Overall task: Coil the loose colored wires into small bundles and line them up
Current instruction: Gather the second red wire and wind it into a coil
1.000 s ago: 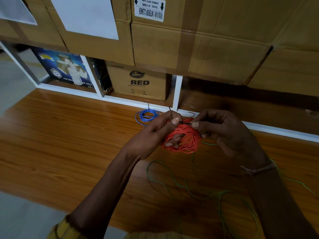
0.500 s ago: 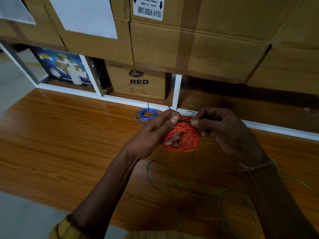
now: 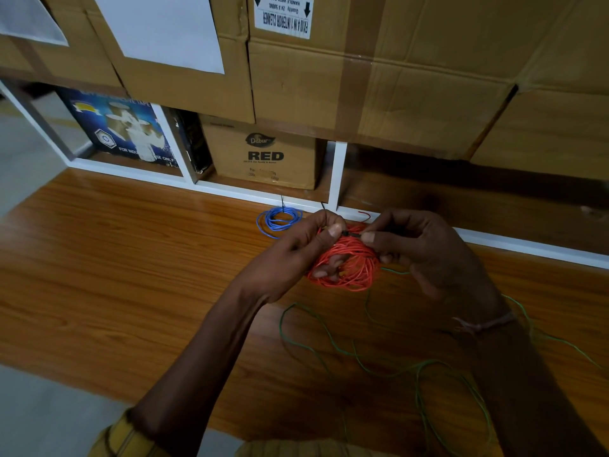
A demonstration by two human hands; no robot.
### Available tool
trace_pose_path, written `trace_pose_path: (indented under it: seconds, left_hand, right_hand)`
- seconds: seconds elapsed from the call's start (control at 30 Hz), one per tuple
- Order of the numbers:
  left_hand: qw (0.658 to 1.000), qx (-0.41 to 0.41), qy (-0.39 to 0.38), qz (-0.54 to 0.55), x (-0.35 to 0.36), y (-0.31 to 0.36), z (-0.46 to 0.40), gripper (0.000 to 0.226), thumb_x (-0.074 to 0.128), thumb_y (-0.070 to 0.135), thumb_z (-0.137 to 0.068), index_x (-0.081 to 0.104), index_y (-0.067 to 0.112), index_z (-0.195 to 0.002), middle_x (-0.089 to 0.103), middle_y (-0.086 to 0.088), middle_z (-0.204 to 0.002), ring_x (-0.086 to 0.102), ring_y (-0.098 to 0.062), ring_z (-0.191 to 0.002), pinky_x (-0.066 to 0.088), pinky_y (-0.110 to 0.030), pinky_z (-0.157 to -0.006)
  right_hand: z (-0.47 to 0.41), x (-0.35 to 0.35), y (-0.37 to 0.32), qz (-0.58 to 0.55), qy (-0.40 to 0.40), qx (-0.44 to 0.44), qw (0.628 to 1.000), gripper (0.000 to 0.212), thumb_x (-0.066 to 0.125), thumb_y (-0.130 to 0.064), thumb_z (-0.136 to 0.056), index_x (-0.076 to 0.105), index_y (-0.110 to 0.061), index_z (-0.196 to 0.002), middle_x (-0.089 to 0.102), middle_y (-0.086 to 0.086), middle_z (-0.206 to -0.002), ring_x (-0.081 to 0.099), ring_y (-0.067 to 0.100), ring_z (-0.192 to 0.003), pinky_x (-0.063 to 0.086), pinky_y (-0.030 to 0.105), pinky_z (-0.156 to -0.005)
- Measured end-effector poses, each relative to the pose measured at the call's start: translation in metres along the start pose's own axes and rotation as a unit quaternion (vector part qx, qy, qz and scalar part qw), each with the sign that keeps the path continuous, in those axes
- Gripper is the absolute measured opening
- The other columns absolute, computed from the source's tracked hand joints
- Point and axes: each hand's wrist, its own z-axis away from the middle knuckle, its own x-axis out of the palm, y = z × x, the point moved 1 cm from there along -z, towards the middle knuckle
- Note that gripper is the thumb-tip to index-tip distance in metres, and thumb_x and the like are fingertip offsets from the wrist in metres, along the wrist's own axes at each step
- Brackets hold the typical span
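Wires are the job, and the red coil (image 3: 349, 263) sits between both hands just above the wooden floor (image 3: 131, 275), close to the white shelf frame (image 3: 339, 173). Left hand (image 3: 296, 255) and right hand (image 3: 418, 249) each pinch one end of a short dark tie (image 3: 352, 233) across the top of that coil, the left's lower fingers hooked through the loops. Over the last second almost nothing has shifted: same pinch, same spot, only a slight working of the fingertips, so the binding twist is probably still being tightened rather than finished. Beside the left hand, the blue coil (image 3: 279, 219) lies already tied by the frame. Nearer the person, the green wire (image 3: 379, 364) sprawls loose, seemingly the next to coil.
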Motion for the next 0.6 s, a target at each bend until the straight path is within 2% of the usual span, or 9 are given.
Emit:
trace_pose_path:
  seconds: [0.1, 0.23, 0.33, 0.43, 0.53, 0.6]
  left_hand:
    - [1.0, 0.0, -0.004, -0.024, 0.0, 0.0, 0.0, 0.016, 0.043, 0.017, -0.113, 0.052, 0.01, -0.103, 0.054, -0.015, -0.074, 0.042, -0.029, -0.063, 0.053, -0.026, -0.067]
    - [0.999, -0.014, -0.007, -0.038, 0.0, -0.001, -0.001, 0.014, 0.044, 0.016, -0.113, 0.052, 0.01, -0.104, 0.054, -0.015, -0.075, 0.044, -0.025, -0.06, 0.051, -0.022, -0.063]
    - [0.999, -0.024, -0.016, -0.044, -0.001, -0.007, -0.003, 0.012, 0.046, 0.017, -0.113, 0.054, 0.011, -0.105, 0.058, -0.011, -0.073, 0.052, -0.016, -0.058, 0.051, -0.029, -0.065]
    - [0.999, -0.031, -0.005, -0.026, -0.001, -0.01, -0.004, 0.012, 0.047, 0.017, -0.112, 0.056, 0.014, -0.106, 0.061, -0.009, -0.075, 0.058, -0.014, -0.06, 0.054, -0.033, -0.067]
    - [1.0, -0.028, 0.006, 0.008, 0.001, -0.012, -0.005, 0.011, 0.046, 0.014, -0.112, 0.053, 0.01, -0.106, 0.056, -0.01, -0.072, 0.05, -0.012, -0.053, 0.053, -0.028, -0.062]
    - [0.999, -0.03, 0.008, 0.023, 0.002, -0.014, -0.006, 0.01, 0.046, 0.015, -0.112, 0.053, 0.009, -0.106, 0.054, -0.01, -0.07, 0.044, -0.015, -0.053, 0.053, -0.032, -0.063]
  right_hand:
    - [0.003, 0.0, 0.0, 0.03, -0.003, -0.009, 1.0, 0.005, 0.072, 0.0, -0.087, 0.073, -0.005, -0.085, 0.071, -0.003, -0.069, 0.059, 0.008, -0.059, 0.047, 0.019, -0.055]
    - [0.005, 0.0, 0.002, 0.035, 0.003, 0.002, 0.999, 0.002, 0.074, -0.005, -0.086, 0.075, -0.005, -0.087, 0.074, 0.0, -0.075, 0.062, 0.013, -0.065, 0.051, 0.023, -0.059]
    - [0.007, 0.002, 0.004, 0.038, 0.013, 0.005, 0.999, 0.012, 0.077, -0.015, -0.079, 0.077, -0.006, -0.088, 0.075, 0.003, -0.078, 0.062, 0.015, -0.067, 0.051, 0.028, -0.062]
    - [0.009, 0.002, 0.007, 0.022, 0.033, 0.007, 0.999, 0.022, 0.078, -0.018, -0.076, 0.078, -0.005, -0.094, 0.077, 0.005, -0.082, 0.063, 0.014, -0.067, 0.052, 0.032, -0.064]
    - [0.012, -0.002, 0.011, -0.004, 0.042, 0.016, 0.999, 0.023, 0.076, -0.011, -0.081, 0.075, -0.001, -0.102, 0.077, 0.004, -0.084, 0.066, 0.019, -0.074, 0.054, 0.032, -0.068]
    - [0.012, -0.002, 0.012, 0.002, 0.041, 0.012, 0.999, 0.018, 0.073, 0.0, -0.085, 0.073, 0.002, -0.103, 0.076, 0.002, -0.083, 0.066, 0.017, -0.072, 0.054, 0.027, -0.066]
